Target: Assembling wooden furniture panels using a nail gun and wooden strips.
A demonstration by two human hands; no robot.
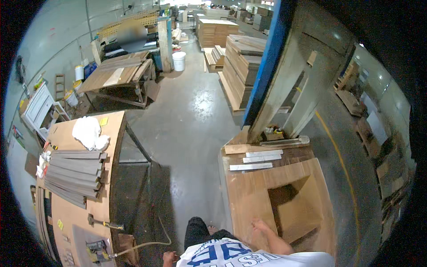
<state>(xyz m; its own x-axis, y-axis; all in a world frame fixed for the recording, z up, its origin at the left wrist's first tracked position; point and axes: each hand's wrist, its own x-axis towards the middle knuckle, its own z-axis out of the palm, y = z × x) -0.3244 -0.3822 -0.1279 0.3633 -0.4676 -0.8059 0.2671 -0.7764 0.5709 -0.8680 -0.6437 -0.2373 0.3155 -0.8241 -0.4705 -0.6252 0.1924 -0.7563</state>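
Note:
My right hand [259,224] is over the light-brown wooden panel [251,196] on the right, its fingers drawn together; what they hold, if anything, is too small to make out. Just beside it, a rectangular opening [284,194] in the panel shows a dark inside and a tan board [296,218]. My left hand [169,258] hangs low by my side, loosely curled, with nothing visible in it. Nearest to it is the hose [151,244] of a nail gun [97,252] lying on the left table.
The left table [116,133] bears grey-brown strips [75,173], a hammer [104,222] and a white cloth [89,132]. White strips [251,167] lie beyond the panel. A blue-edged post [267,66] rises at the right. Board stacks [238,71] and a white bucket [179,61] stand farther off.

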